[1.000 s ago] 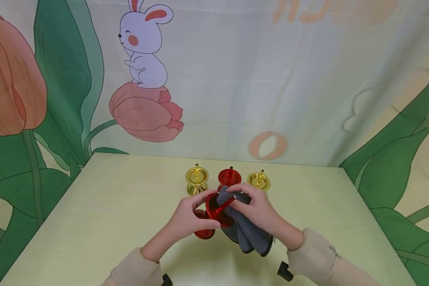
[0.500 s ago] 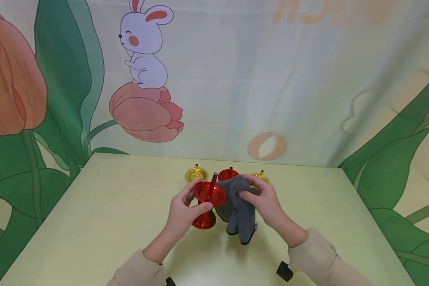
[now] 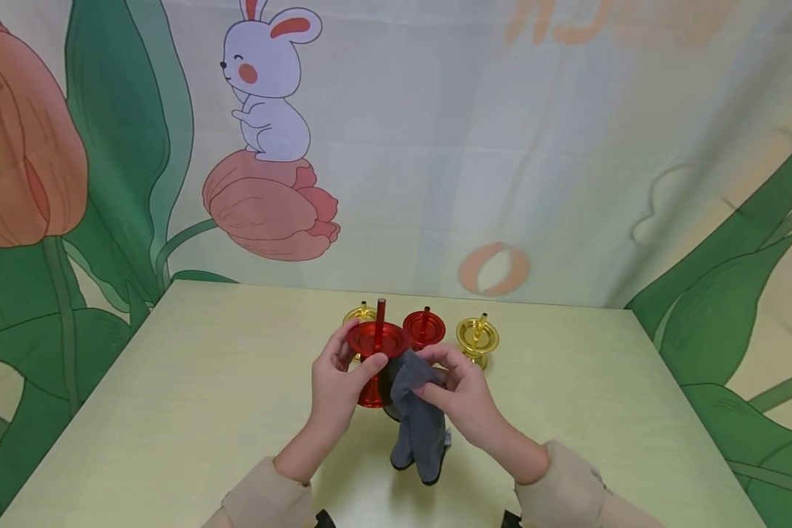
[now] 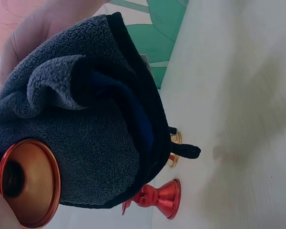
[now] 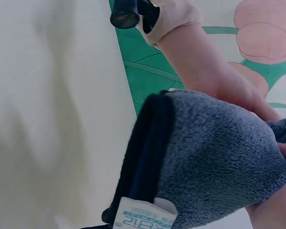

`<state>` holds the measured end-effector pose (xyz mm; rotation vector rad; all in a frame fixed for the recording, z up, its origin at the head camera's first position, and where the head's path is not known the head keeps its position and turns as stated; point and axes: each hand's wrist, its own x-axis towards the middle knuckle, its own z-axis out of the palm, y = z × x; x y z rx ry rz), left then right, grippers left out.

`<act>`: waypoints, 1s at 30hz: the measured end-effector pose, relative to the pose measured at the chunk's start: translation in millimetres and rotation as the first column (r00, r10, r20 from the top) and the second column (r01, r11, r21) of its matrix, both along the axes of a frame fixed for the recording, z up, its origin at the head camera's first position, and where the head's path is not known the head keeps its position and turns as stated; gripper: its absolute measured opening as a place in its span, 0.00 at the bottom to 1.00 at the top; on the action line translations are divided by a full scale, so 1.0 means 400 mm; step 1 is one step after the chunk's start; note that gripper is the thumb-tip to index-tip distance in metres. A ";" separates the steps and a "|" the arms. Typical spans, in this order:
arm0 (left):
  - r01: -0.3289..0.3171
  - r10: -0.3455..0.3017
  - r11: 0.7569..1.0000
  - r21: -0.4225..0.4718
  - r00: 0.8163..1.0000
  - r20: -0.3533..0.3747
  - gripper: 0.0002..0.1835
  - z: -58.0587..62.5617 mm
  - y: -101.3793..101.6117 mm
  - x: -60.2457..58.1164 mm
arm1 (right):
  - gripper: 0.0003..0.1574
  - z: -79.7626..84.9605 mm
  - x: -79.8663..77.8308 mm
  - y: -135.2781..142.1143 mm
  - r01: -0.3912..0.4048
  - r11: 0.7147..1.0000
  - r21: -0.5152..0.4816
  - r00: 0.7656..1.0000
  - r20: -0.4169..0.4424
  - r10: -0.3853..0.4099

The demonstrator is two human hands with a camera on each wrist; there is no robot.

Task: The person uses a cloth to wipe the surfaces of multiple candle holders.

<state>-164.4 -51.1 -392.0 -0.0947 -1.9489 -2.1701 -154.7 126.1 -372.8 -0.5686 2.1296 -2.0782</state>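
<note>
My left hand [image 3: 335,381] holds a shiny red candlestick [image 3: 378,341] by the edge of its dish, the thin tube on top pointing up. The left wrist view shows the hollow underside of its round foot [image 4: 38,183], raised off the table. In my right hand [image 3: 460,390] a grey towelling cloth [image 3: 419,422] with dark edging is pinched between thumb and fingers. The cloth lies against the candlestick's right side, just below the dish, and its lower folds hang free. It hides part of the stem and foot. A white label [image 5: 145,214] shows at the cloth's edge.
Behind the hands on the pale table [image 3: 204,396] stand a gold candlestick [image 3: 359,314], partly covered by the held one, a red candlestick [image 3: 424,328] and another gold candlestick [image 3: 477,335]. A printed curtain [image 3: 435,147] hangs at the table's far edge.
The candlestick, tilted to the right with the cloth in its dish a second ago, has come upright and shifted slightly left. The cloth moved away from it, then back against its side, lower down.
</note>
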 end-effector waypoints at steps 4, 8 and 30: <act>0.023 -0.023 1.000 0.011 1.000 -0.012 0.31 0.005 0.000 0.000 | 0.19 -0.008 0.004 -0.011 0.054 0.999 -0.008 0.998 -0.019 -0.054; 0.064 -0.064 0.998 0.026 0.998 -0.005 0.31 0.010 0.001 0.003 | 0.16 -0.019 -0.003 -0.017 0.106 0.994 0.001 0.993 -0.043 -0.106; 0.416 -0.418 0.908 -0.042 0.904 -0.085 0.33 0.010 0.009 0.007 | 0.17 -0.031 -0.066 0.018 -0.002 0.991 -0.131 0.994 0.110 0.016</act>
